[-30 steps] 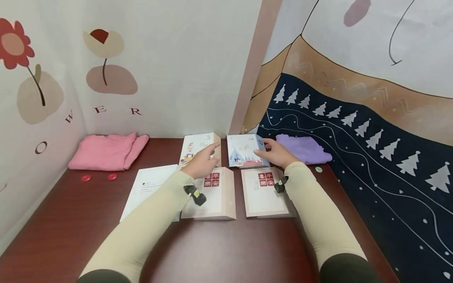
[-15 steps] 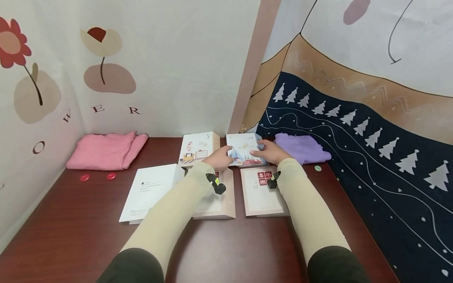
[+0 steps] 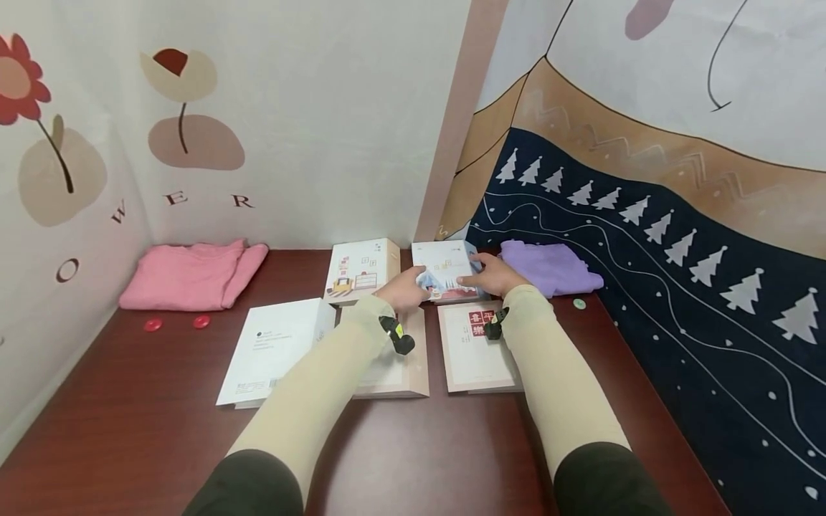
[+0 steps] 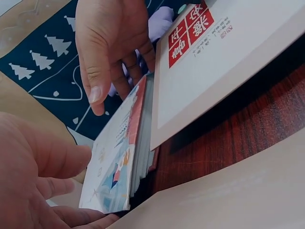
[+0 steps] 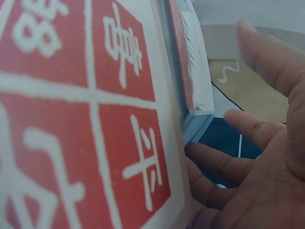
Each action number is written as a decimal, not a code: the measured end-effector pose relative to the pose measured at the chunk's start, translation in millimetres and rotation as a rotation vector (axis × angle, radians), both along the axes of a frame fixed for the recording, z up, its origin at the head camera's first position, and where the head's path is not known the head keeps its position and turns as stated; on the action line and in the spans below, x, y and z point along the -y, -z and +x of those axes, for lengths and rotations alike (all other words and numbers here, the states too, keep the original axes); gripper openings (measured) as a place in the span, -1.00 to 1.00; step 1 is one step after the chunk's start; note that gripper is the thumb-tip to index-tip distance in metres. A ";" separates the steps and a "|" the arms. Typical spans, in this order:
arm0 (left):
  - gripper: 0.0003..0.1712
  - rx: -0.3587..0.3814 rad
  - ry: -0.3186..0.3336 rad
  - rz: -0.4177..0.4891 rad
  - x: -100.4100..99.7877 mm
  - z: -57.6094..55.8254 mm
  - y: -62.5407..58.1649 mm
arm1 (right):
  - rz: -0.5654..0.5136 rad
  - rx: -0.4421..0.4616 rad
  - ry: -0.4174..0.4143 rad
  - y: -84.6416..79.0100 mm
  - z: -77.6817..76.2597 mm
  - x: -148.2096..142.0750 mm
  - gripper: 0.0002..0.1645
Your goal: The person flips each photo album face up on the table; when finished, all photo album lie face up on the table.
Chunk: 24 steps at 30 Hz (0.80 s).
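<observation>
A white book with a tent picture lies at the back, between my two hands. My left hand is at its left side. In the left wrist view, fingertips reach the book's edge while the thumb is held off the cover. My right hand is at its right side, loosely spread. The right wrist view shows its fingers beside the book's end and the thumb raised apart. A cream book with red square characters lies nearest below the right hand. Another cream book is partly hidden under the left forearm.
Left of the tent book is a book with a truck drawing. A white book lies face down at left. Pink cloth, purple cloth, red buttons and a green button sit around them. Printed sheets wall the table.
My left hand has moved right and down, from over the truck-drawing book to the tent book's left side. My right hand has stayed near its right side, shifting slightly left.
</observation>
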<state>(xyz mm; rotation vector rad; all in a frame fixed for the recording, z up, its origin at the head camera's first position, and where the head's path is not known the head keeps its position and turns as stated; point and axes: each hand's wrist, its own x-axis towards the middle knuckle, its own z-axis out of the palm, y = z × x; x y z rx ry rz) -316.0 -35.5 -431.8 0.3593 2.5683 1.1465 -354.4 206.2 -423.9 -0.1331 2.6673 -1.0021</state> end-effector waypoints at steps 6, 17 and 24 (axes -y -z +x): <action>-0.08 -0.007 -0.002 -0.007 -2.2 -1.4 1.5 | -0.072 0.012 0.039 0.9 -2.3 -2.3 -0.02; -0.03 0.034 -0.064 0.028 -4.1 -4.0 7.2 | -0.129 0.049 0.042 1.2 -2.9 -4.6 -0.08; -0.05 0.036 -0.090 0.039 -6.6 -3.4 8.0 | -0.200 0.049 0.026 1.2 -0.8 -5.1 -0.16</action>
